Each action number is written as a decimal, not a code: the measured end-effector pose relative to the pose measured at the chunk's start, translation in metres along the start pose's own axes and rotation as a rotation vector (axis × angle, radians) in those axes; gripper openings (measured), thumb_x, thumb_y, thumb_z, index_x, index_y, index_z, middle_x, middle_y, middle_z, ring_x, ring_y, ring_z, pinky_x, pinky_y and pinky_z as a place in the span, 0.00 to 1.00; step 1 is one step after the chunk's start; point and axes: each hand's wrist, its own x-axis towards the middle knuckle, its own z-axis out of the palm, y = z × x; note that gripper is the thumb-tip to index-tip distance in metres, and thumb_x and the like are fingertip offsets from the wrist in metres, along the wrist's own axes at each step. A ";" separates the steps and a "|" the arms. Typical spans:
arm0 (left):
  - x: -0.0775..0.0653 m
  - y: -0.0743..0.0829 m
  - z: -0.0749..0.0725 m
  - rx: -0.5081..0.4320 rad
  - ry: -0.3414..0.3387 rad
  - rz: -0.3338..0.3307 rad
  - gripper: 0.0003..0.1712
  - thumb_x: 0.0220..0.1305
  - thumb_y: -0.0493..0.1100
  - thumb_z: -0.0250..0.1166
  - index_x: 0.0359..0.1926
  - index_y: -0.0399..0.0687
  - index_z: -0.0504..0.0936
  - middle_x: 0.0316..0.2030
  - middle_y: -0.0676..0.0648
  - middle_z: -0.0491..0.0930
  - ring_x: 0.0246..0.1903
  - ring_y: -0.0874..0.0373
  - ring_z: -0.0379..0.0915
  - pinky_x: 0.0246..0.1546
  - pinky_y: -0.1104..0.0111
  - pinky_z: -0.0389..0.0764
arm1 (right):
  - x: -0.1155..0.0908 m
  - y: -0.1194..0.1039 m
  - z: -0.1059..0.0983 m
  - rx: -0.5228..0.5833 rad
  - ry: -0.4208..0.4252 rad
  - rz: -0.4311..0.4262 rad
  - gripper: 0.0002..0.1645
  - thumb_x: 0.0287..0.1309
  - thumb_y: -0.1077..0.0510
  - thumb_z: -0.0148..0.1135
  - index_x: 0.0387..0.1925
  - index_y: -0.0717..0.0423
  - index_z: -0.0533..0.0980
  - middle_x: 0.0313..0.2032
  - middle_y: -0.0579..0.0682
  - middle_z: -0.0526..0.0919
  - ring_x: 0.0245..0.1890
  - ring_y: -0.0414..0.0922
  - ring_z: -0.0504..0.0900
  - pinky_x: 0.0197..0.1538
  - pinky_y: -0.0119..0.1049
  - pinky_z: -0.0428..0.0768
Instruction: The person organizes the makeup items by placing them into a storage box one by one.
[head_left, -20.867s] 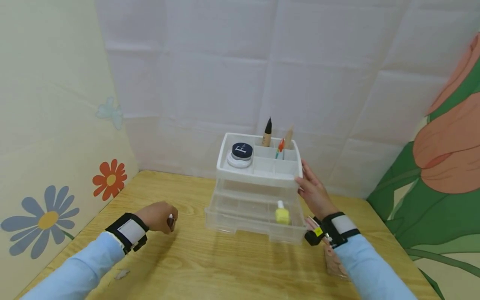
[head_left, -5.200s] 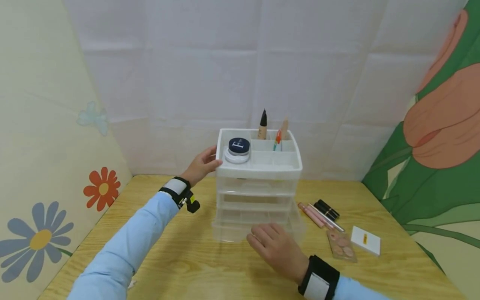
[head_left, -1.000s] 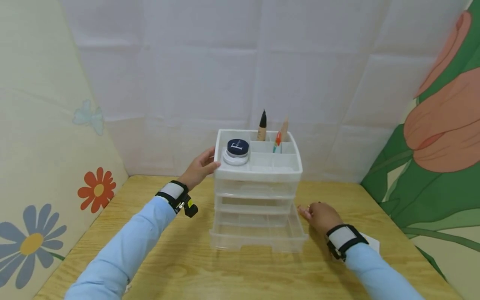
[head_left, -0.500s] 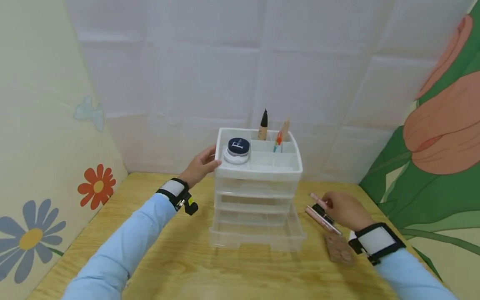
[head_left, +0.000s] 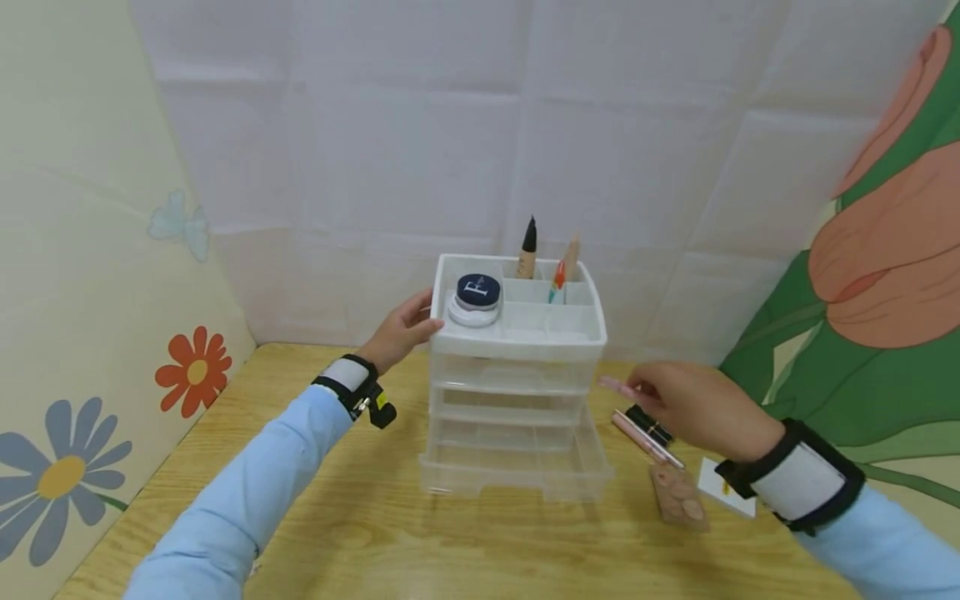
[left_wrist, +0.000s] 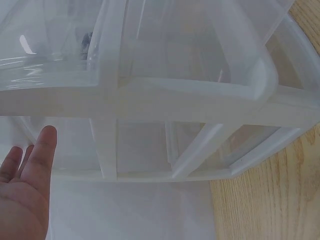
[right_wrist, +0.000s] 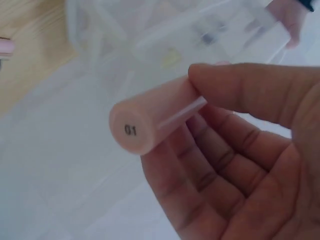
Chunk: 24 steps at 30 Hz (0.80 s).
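Note:
A white drawer organizer (head_left: 517, 350) stands on the table, its bottom clear drawer (head_left: 510, 482) pulled out. My left hand (head_left: 397, 335) rests against its left side, thumb at the top front corner; the left wrist view shows straight fingers (left_wrist: 44, 145) beside the frame. My right hand (head_left: 701, 408) pinches a pink cosmetic tube (head_left: 617, 386) between thumb and fingers, raised to the right of the organizer. In the right wrist view the end of the tube (right_wrist: 155, 112) reads "01". Below that hand lie black tubes (head_left: 648, 425) and another pink tube (head_left: 647, 439).
On the organizer's top sit a dark-lidded round jar (head_left: 477, 292), a black-tipped pen (head_left: 528, 250) and a red-and-teal stick (head_left: 557, 282). A palette (head_left: 678, 496) and a white box (head_left: 727, 487) lie at the right of the table (head_left: 360, 533). White cloth (head_left: 375, 150) hangs behind.
My right hand has picked the pink tube from the group on the table and lifted it. Since the oldest frame, the drawer with the yellow bottle was pushed in; my left hand came to the organizer.

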 end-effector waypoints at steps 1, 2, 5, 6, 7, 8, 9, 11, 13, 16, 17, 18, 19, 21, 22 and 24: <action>0.000 0.000 0.000 0.000 0.002 0.000 0.37 0.69 0.39 0.55 0.75 0.41 0.51 0.68 0.36 0.62 0.64 0.42 0.63 0.59 0.52 0.71 | 0.003 -0.005 -0.003 -0.008 -0.008 -0.016 0.02 0.59 0.60 0.66 0.35 0.54 0.82 0.25 0.39 0.76 0.22 0.35 0.69 0.25 0.34 0.71; 0.000 0.000 0.000 0.001 0.006 0.000 0.37 0.69 0.39 0.55 0.75 0.41 0.52 0.68 0.36 0.62 0.64 0.42 0.63 0.59 0.52 0.71 | 0.005 -0.010 -0.006 -0.021 -0.016 -0.033 0.02 0.59 0.60 0.66 0.34 0.53 0.82 0.25 0.39 0.76 0.23 0.35 0.69 0.25 0.34 0.71; 0.000 0.002 0.000 0.001 0.013 -0.007 0.37 0.69 0.39 0.55 0.75 0.43 0.52 0.68 0.36 0.62 0.64 0.42 0.63 0.59 0.52 0.71 | 0.015 -0.025 -0.010 -0.053 -0.039 -0.079 0.02 0.60 0.58 0.66 0.34 0.51 0.82 0.26 0.38 0.77 0.24 0.35 0.70 0.27 0.34 0.73; 0.000 0.002 0.000 0.001 0.015 -0.012 0.37 0.69 0.39 0.55 0.75 0.42 0.51 0.68 0.36 0.62 0.64 0.42 0.63 0.60 0.52 0.71 | 0.019 -0.030 -0.011 -0.054 -0.054 -0.092 0.01 0.60 0.58 0.66 0.34 0.51 0.81 0.26 0.39 0.78 0.24 0.35 0.71 0.28 0.35 0.74; 0.000 0.003 0.001 0.000 0.017 -0.016 0.38 0.69 0.39 0.55 0.75 0.42 0.51 0.68 0.36 0.62 0.64 0.42 0.62 0.60 0.52 0.71 | 0.022 -0.035 -0.011 -0.053 -0.069 -0.109 0.01 0.59 0.58 0.66 0.34 0.51 0.81 0.27 0.39 0.78 0.24 0.35 0.71 0.29 0.35 0.74; 0.000 0.003 0.001 0.000 0.018 -0.019 0.38 0.69 0.40 0.55 0.75 0.42 0.51 0.68 0.36 0.62 0.64 0.42 0.62 0.60 0.52 0.71 | 0.026 -0.039 -0.011 -0.057 -0.082 -0.127 0.01 0.59 0.59 0.66 0.34 0.50 0.81 0.27 0.39 0.78 0.24 0.35 0.72 0.29 0.35 0.75; 0.000 0.003 0.002 -0.002 0.017 -0.022 0.38 0.69 0.40 0.55 0.75 0.41 0.51 0.68 0.36 0.61 0.64 0.42 0.62 0.60 0.52 0.71 | 0.029 -0.043 -0.009 -0.055 -0.095 -0.144 0.01 0.59 0.59 0.67 0.34 0.50 0.81 0.27 0.39 0.78 0.25 0.35 0.72 0.30 0.35 0.75; -0.001 0.002 0.002 -0.004 0.018 -0.027 0.38 0.69 0.40 0.55 0.75 0.41 0.50 0.68 0.36 0.61 0.64 0.42 0.62 0.60 0.52 0.71 | 0.039 -0.052 -0.005 -0.028 -0.142 -0.163 0.02 0.58 0.60 0.67 0.33 0.49 0.81 0.27 0.38 0.78 0.24 0.36 0.71 0.29 0.34 0.75; -0.001 0.000 0.001 -0.005 0.019 -0.023 0.38 0.69 0.39 0.55 0.75 0.39 0.50 0.68 0.35 0.61 0.64 0.41 0.62 0.60 0.52 0.71 | 0.048 -0.060 0.001 -0.006 -0.198 -0.175 0.03 0.58 0.60 0.67 0.32 0.48 0.81 0.26 0.38 0.77 0.24 0.37 0.71 0.28 0.33 0.75; -0.002 -0.001 0.001 -0.009 0.018 -0.014 0.38 0.69 0.39 0.55 0.75 0.39 0.51 0.68 0.34 0.62 0.64 0.41 0.62 0.59 0.52 0.72 | 0.063 -0.069 0.015 0.026 -0.293 -0.177 0.03 0.58 0.59 0.68 0.32 0.47 0.81 0.24 0.37 0.75 0.24 0.38 0.71 0.29 0.33 0.75; -0.002 -0.001 0.001 -0.010 0.016 -0.009 0.38 0.69 0.39 0.55 0.75 0.39 0.51 0.68 0.34 0.62 0.64 0.41 0.62 0.59 0.53 0.72 | 0.067 -0.071 0.020 0.025 -0.318 -0.180 0.03 0.57 0.59 0.68 0.32 0.47 0.81 0.24 0.37 0.75 0.24 0.38 0.72 0.30 0.33 0.75; -0.001 -0.001 0.002 -0.015 0.014 -0.005 0.37 0.69 0.38 0.55 0.75 0.39 0.51 0.68 0.34 0.62 0.64 0.40 0.62 0.59 0.53 0.72 | 0.072 -0.073 0.026 0.022 -0.342 -0.184 0.04 0.56 0.59 0.69 0.31 0.46 0.81 0.24 0.37 0.75 0.25 0.38 0.72 0.31 0.34 0.75; -0.001 -0.001 0.002 -0.020 0.011 0.000 0.37 0.69 0.38 0.55 0.75 0.39 0.51 0.68 0.33 0.62 0.64 0.40 0.62 0.58 0.53 0.72 | 0.075 -0.074 0.031 0.019 -0.364 -0.184 0.04 0.55 0.59 0.69 0.31 0.46 0.81 0.23 0.36 0.75 0.25 0.38 0.72 0.31 0.34 0.76; -0.001 0.000 0.002 -0.022 0.008 0.003 0.37 0.68 0.38 0.55 0.75 0.39 0.52 0.68 0.33 0.62 0.64 0.40 0.62 0.59 0.54 0.72 | 0.082 -0.077 0.041 0.005 -0.403 -0.185 0.07 0.52 0.60 0.71 0.29 0.44 0.81 0.23 0.36 0.75 0.26 0.38 0.73 0.33 0.34 0.76; 0.000 0.000 0.002 -0.024 0.006 0.006 0.37 0.68 0.38 0.55 0.74 0.38 0.51 0.68 0.33 0.61 0.64 0.40 0.61 0.59 0.53 0.72 | 0.085 -0.079 0.045 0.008 -0.425 -0.186 0.08 0.51 0.62 0.71 0.29 0.45 0.80 0.23 0.36 0.75 0.26 0.38 0.73 0.33 0.35 0.76; 0.000 0.001 0.002 -0.022 0.005 0.007 0.38 0.68 0.38 0.55 0.75 0.37 0.51 0.68 0.33 0.61 0.65 0.40 0.61 0.59 0.54 0.72 | 0.090 -0.083 0.051 0.020 -0.474 -0.181 0.10 0.49 0.63 0.72 0.28 0.45 0.80 0.24 0.37 0.76 0.27 0.38 0.74 0.34 0.35 0.77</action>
